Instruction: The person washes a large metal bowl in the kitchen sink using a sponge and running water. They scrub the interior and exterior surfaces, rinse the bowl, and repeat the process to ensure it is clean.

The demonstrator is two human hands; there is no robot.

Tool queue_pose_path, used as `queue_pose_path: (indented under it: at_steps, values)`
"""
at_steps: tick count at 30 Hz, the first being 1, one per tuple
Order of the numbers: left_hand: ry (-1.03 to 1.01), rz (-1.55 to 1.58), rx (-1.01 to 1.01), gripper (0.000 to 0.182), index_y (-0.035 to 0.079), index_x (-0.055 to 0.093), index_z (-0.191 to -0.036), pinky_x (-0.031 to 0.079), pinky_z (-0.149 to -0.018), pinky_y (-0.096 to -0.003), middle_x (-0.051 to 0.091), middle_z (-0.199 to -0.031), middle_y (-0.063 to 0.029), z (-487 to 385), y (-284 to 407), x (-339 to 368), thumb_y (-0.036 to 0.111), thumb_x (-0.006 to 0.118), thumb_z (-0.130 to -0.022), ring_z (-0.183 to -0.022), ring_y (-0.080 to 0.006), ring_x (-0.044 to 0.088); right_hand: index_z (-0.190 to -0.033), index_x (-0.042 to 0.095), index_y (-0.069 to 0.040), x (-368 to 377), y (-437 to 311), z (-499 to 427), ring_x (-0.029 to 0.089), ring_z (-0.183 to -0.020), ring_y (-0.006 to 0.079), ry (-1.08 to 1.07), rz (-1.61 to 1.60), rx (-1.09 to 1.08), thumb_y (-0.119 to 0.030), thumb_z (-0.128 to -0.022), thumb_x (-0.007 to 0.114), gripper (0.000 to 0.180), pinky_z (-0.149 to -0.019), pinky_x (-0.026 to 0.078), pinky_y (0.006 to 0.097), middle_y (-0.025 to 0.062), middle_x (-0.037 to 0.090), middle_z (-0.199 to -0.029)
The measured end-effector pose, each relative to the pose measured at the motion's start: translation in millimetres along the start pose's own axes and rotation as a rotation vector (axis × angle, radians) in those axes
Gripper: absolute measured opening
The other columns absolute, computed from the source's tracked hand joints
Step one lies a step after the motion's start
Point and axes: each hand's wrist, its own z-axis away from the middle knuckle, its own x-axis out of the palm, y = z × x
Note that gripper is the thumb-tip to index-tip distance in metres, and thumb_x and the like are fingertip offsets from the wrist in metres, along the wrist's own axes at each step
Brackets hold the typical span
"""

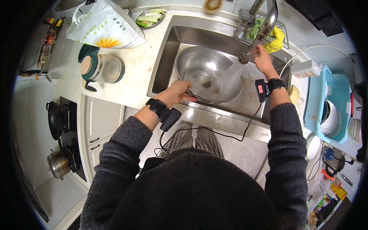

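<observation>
A wide stainless steel basin (198,61) sits tilted in the steel sink (169,37). My left hand (179,91) grips its near left rim, with the thumb on the inner side. Water sprays from the spout (245,57) of a metal faucet (268,24) into the right side of the basin. My right hand (263,61) is raised just right of the spout, close below a yellow cloth (274,40). Its fingertips are partly hidden behind the spout, so I cannot tell whether they touch anything.
Left of the sink stand a glass pitcher (107,68), a white plastic bag (110,27) and a plate of cut scallions (150,18). On the right are a white bottle (306,69) and a blue dish rack (314,95) with dishes. A black cable (212,132) hangs between my wrists.
</observation>
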Motion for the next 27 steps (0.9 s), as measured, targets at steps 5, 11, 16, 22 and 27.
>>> queue_pose_path:
  at_steps: [5,11,16,22,27]
  values:
    - [-0.018,-0.054,-0.037,0.031,-0.015,0.044,-0.111,0.06,-0.079,-0.0438,0.058,-0.107,-0.0274,-7,3,6,0.007,0.046,-0.089,-0.09,-0.0364,0.066,-0.129,0.05,-0.005,-4,-16,33,0.058,-0.094,0.025,0.042,-0.086,-0.017,0.002,-0.076,0.054,0.054,-0.085,0.047,0.0334,0.0155,0.057,-0.109]
    - [-0.083,0.086,-0.092,0.025,-0.012,0.046,-0.105,0.058,-0.083,-0.0464,0.059,-0.103,-0.0252,-11,11,16,0.007,0.044,-0.089,-0.091,-0.0365,0.065,-0.128,0.053,-0.008,-24,-69,68,0.053,-0.074,0.0155,-0.019,-0.378,0.128,-0.01,-0.079,0.067,0.051,-0.073,0.046,0.0272,0.0083,0.054,-0.101]
    - [-0.14,0.036,-0.112,0.024,-0.011,0.048,-0.102,0.058,-0.084,-0.046,0.061,-0.098,-0.0251,-11,13,27,0.008,0.044,-0.089,-0.091,-0.0365,0.065,-0.119,0.058,-0.007,-30,-119,61,0.063,-0.063,0.0193,-0.003,-0.064,0.018,-0.036,-0.076,0.074,0.055,-0.063,0.05,0.0335,0.0068,0.06,-0.063]
    - [-0.178,-0.01,-0.136,0.03,-0.014,0.048,-0.106,0.057,-0.085,-0.0431,0.062,-0.098,-0.0266,-12,14,31,0.011,0.046,-0.089,-0.091,-0.0368,0.066,-0.112,0.065,-0.005,-13,-142,55,0.063,-0.057,0.0153,-0.037,-0.227,0.179,-0.029,-0.081,0.071,0.04,-0.058,0.049,0.0306,0.0054,0.06,-0.063]
    - [-0.233,-0.025,-0.15,0.036,-0.016,0.048,-0.109,0.058,-0.084,-0.0402,0.062,-0.103,-0.029,-15,14,26,0.014,0.046,-0.088,-0.091,-0.0371,0.066,-0.114,0.064,-0.005,-7,-145,55,0.06,-0.053,0.011,-0.058,-0.331,0.172,-0.026,-0.083,0.07,0.038,-0.056,0.049,0.0279,0.0032,0.061,-0.065]
